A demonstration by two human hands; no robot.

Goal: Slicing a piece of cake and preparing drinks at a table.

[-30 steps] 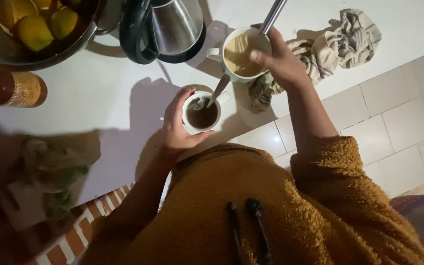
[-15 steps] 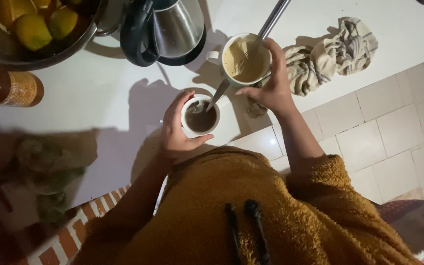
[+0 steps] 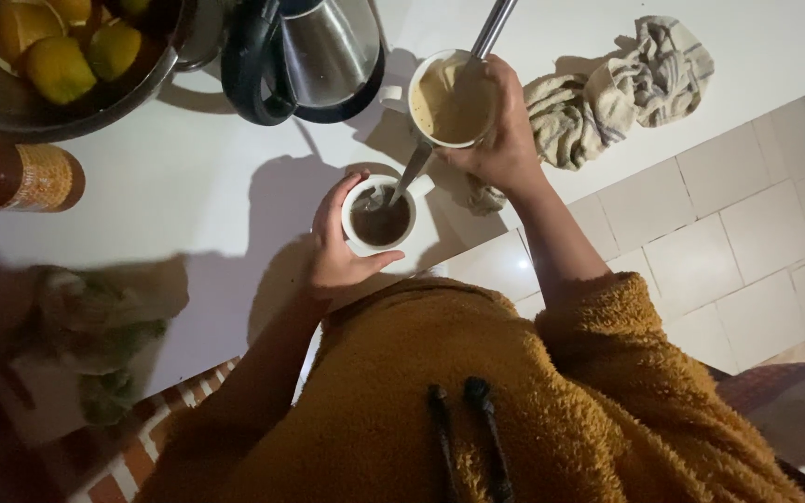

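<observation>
My left hand [image 3: 333, 256] wraps around a small white cup [image 3: 354, 235] of dark liquid on the white counter [image 3: 188, 214]. My right hand [image 3: 507, 144] is closed on a long metal spoon [image 3: 412, 179]. The spoon's bowl dips into the small cup, and its handle runs up past the hand toward the top edge. The fingers of that hand also lie against the right side of a white mug [image 3: 418, 93] filled with beige liquid. I cannot tell whether the mug stands on the counter or is lifted.
A steel kettle [image 3: 323, 51] with a black handle stands behind the cups. At far left are a metal bowl [image 3: 146, 93] of lemons and a brown bottle [image 3: 20, 175]. A crumpled striped cloth [image 3: 607, 93] lies to the right. Tiled floor [image 3: 701, 251] shows below the counter edge.
My right hand dropped toward the small cup, then rose back beside the mug, moving the spoon in the dark liquid. My left hand kept its hold on the cup.
</observation>
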